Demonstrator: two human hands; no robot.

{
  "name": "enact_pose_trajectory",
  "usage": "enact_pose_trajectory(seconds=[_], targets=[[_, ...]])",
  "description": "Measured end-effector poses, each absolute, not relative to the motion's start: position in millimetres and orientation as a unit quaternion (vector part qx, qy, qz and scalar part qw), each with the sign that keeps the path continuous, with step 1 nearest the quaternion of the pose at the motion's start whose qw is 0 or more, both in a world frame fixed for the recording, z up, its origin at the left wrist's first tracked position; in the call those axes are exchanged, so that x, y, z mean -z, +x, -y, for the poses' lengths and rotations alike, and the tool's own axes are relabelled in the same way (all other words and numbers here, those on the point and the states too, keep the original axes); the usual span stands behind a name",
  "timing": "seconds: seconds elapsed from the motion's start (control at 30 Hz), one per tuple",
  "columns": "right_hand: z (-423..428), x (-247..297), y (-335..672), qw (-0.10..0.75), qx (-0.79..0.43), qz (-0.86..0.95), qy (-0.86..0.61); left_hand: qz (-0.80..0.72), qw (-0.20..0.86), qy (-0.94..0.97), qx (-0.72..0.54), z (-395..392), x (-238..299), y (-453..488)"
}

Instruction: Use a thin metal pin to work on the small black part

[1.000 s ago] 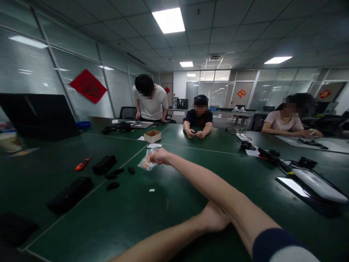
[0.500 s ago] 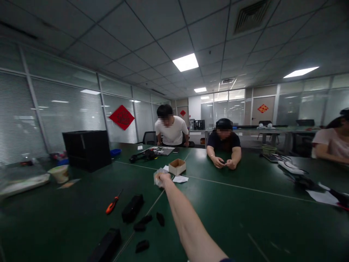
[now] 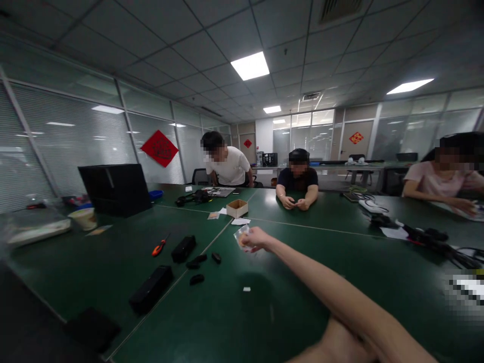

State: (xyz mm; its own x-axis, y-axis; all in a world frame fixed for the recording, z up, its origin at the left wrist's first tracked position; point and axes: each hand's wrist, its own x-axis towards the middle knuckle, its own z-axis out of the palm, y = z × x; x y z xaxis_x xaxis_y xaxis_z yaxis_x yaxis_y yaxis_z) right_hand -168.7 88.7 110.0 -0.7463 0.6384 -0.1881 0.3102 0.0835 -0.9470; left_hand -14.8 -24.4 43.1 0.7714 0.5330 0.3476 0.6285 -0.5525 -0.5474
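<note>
Plastic packet (image 3: 239,237) — clear, crinkled, in right fingers (image 3: 250,241); smooth green tabletop (image 3: 212,317)

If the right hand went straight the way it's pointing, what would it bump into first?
Along its forearm's line, the right hand would probably meet the small, flat, tan-coloured packet left of the open brown cardboard box. Depth is unclear; it might pass above.

The right hand (image 3: 256,239), wrist (image 3: 270,243) and forearm (image 3: 325,287) are bare
</note>
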Motion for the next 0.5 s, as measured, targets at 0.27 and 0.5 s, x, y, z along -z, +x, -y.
enact_pose_trajectory(seconds=[0.27,0.5], targets=[[-63,-112,52,0.243,-0.533,0.756,-0.291,0.423,-0.406,-0.666,0.462,31,-4,12],[-56,-74,274,0.381,-0.4,0.664,-0.504,0.424,-0.453,-0.609,0.494,36,-10,15]])
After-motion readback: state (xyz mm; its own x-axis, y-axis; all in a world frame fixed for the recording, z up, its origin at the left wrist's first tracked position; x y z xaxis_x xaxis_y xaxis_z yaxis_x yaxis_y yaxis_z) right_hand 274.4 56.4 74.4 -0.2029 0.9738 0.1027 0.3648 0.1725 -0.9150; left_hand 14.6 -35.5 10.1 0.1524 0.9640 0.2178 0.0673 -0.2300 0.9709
